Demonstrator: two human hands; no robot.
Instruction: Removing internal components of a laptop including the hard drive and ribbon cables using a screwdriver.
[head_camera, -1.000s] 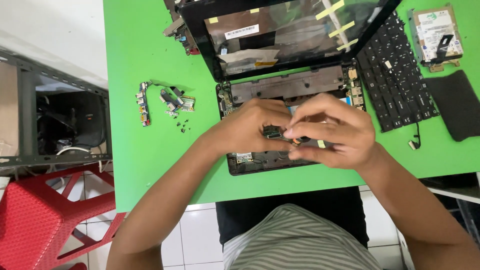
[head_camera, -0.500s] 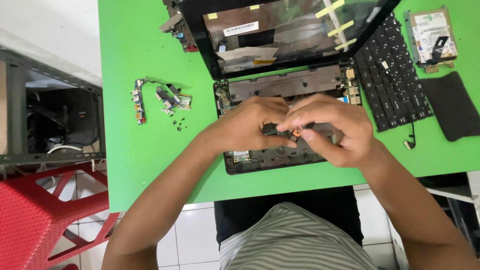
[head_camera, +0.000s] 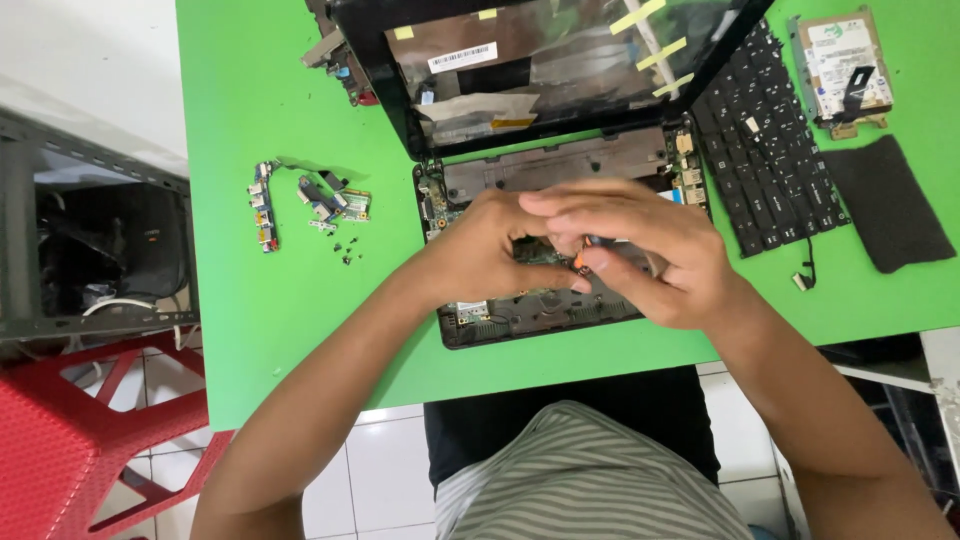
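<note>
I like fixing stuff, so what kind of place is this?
Probably a small repair spot for electronics: an opened laptop, its removed keyboard and loose circuit boards lie on a green table.

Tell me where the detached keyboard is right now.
In the head view, the black keyboard lies on the green table, right of the opened laptop base, with the hard drive further right.

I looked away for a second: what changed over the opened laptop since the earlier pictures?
Little. The right hand shifted slightly, its fingertips now pinching a small orange-tipped tool over the laptop base; what it held earlier is unclear. The left hand stayed pressed beside it. The keyboard, hard drive and small loose boards lie as before.
</note>
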